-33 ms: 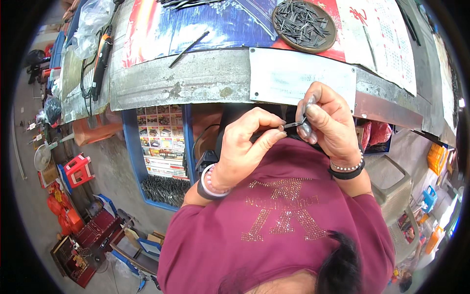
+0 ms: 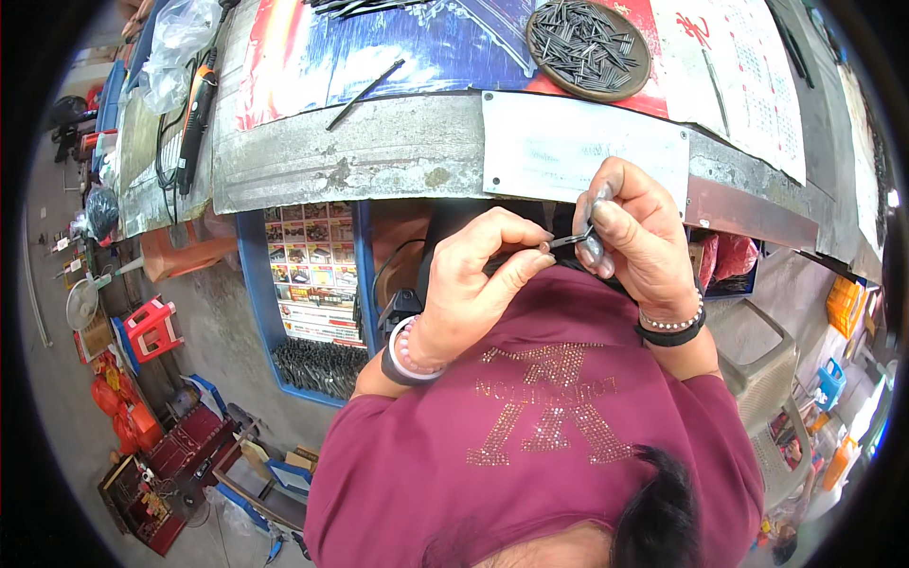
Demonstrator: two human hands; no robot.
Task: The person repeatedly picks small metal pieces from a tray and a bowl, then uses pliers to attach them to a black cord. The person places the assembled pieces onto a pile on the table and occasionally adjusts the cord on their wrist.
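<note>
In front of my chest, just below the table edge, both hands meet over a slim dark metal piece point(image 2: 566, 241). My left hand point(image 2: 478, 270) pinches one end between thumb and forefinger. At the other end, my right hand point(image 2: 636, 237) is closed, its thumb against the curled fingers; grey smudges cover those fingertips. The right fingers hide part of the piece, so its exact kind does not show. Beyond the hands, a round shallow bowl point(image 2: 647, 66) holds many short dark metal rods point(image 2: 582, 43).
On the table point(image 2: 398, 151) lie a thin dark rod point(image 2: 365, 95) and an orange-and-black corded tool point(image 2: 197, 123). A white plate point(image 2: 516, 142) is fixed along the front edge. Below left sits a blue tray point(image 2: 256, 303) with dark pieces; a plastic chair point(image 2: 757, 346) stands right.
</note>
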